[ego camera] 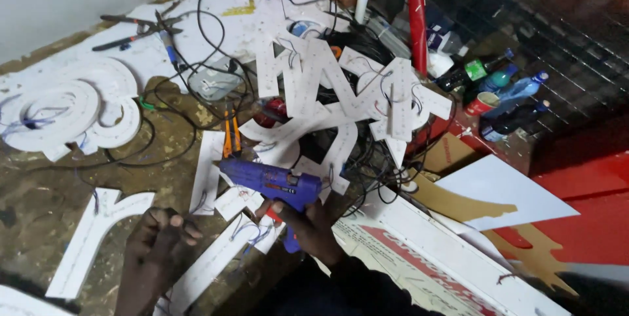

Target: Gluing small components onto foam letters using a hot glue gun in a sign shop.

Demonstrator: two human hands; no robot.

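Your right hand (313, 224) has its grip clamped on the handle of the blue glue gun (275, 185), index finger at the red trigger, nozzle pointing left toward the orange pliers (230, 134). The gun sits low centre over the stained tabletop (39, 198). Your left hand (157, 241) hovers just left of it, fingers curled loosely, holding nothing, over a white strip (209, 260). White cut-out letters (341, 93) tangled with black wires (216, 41) lie behind the gun. Plastic bottles (504, 93) stand at right.
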